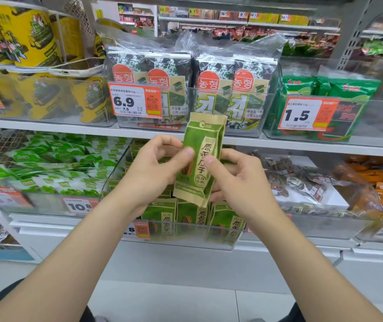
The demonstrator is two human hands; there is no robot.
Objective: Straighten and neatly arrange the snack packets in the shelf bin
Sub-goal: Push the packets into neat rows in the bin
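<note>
Head view: the left hand [155, 168] and right hand [239, 180] both pinch one green-and-tan snack packet [201, 156], thumbs on its front and fingers curled behind. They hold it upright, slightly tilted, above the clear shelf bin [116, 175]. In the bin, three matching packets [191, 217] stand across the front row. More seem to sit behind, but the hands hide their number. On the shelf above, four seaweed packs [213, 89] stand side by side in another clear bin, which carries one price tag [136, 101] reading 6.9.
</note>
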